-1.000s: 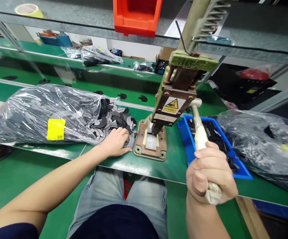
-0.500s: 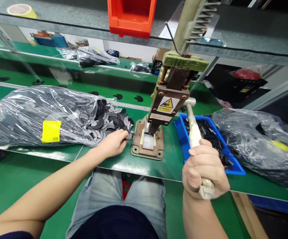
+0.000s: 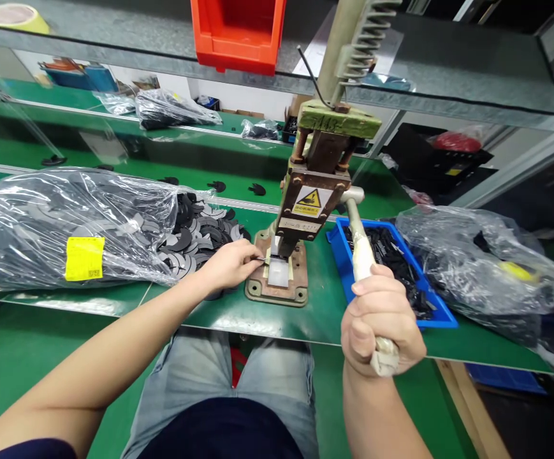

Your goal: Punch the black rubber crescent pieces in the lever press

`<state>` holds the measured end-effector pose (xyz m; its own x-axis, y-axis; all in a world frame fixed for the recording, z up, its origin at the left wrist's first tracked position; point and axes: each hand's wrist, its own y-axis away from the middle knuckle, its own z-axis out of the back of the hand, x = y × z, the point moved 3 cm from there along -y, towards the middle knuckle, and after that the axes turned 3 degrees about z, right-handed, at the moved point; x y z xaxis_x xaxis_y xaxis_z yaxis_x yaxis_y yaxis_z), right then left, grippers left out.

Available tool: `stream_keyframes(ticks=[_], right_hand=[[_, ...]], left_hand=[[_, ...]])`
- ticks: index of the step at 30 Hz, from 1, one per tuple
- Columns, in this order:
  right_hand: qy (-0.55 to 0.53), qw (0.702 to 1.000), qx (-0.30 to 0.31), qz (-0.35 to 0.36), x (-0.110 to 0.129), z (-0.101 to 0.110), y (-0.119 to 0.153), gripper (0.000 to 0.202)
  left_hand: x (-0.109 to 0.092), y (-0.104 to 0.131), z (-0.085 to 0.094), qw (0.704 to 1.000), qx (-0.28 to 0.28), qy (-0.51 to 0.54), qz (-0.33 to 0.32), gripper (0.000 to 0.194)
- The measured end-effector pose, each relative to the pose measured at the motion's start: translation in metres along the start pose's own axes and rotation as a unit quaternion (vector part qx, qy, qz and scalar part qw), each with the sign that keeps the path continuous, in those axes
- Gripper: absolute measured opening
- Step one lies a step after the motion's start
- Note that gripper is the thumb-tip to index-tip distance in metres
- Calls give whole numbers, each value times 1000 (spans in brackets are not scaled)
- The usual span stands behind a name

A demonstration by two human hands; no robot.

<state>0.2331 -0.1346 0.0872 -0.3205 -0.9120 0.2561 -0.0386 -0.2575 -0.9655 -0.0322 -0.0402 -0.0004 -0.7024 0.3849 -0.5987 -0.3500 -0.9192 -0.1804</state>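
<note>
— Near us on the right, what does our right hand (image 3: 384, 322) have?

— We have its fingers wrapped around the pale handle (image 3: 363, 252), which slants away to the right side of the press (image 3: 312, 172).

— And our left hand (image 3: 233, 262)?

— Left of the press, over the tabletop (image 3: 319, 322). Its fingers are drawn narrow, pinching a small thin piece (image 3: 263, 259) at the left side of the metal base plate (image 3: 298, 268). We cannot make out the piece's full shape.

— What do we see on the plate?

— A whitish block (image 3: 278, 273) near its middle, with the press's dark lower end just to its far side.

— To the left?

— Loose curved pieces (image 3: 204, 237), grey and black, spill from the right end of a clear bag (image 3: 61, 204) bearing a yellow label (image 3: 84, 261).

— To the right?

— We find a blue bin (image 3: 341, 258) of black parts (image 3: 391, 255), and right of it another clear bag (image 3: 463, 280).

— Farther off?

— Dark flat pieces (image 3: 256, 189) lie apart on a green strip (image 3: 195, 159). A grey shelf (image 3: 114, 38) above carries an orange-red bin (image 3: 238, 54) and, far left, a yellow roll (image 3: 16, 19).
</note>
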Motion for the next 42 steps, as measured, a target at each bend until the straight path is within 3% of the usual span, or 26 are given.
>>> stream_keyframes(ticks=[3, 5, 8, 15, 21, 32, 42], right_hand=[[5, 1000, -4, -2, 1, 0, 0, 19], [7, 1000, -8, -13, 1, 0, 1, 21], [6, 1000, -8, -23, 2, 0, 2, 24], [0, 1000, -14, -12, 1, -1, 3, 24], [-5, 1000, -13, -12, 1, -2, 3, 23], [5, 1000, -9, -14, 2, -1, 3, 25], [17, 999, -40, -12, 0, -6, 5, 28]], left_hand=[[9, -10, -20, 988, 3, 120, 98, 21], [15, -14, -31, 964, 8, 218, 151, 25], [21, -18, -39, 924, 47, 337, 174, 33], [21, -10, -25, 913, 127, 351, 166, 44], [21, -11, -22, 873, 111, 414, 233, 51], [19, -52, -42, 916, 165, 300, 210, 47], [14, -60, -40, 914, 153, 265, 268, 35]])
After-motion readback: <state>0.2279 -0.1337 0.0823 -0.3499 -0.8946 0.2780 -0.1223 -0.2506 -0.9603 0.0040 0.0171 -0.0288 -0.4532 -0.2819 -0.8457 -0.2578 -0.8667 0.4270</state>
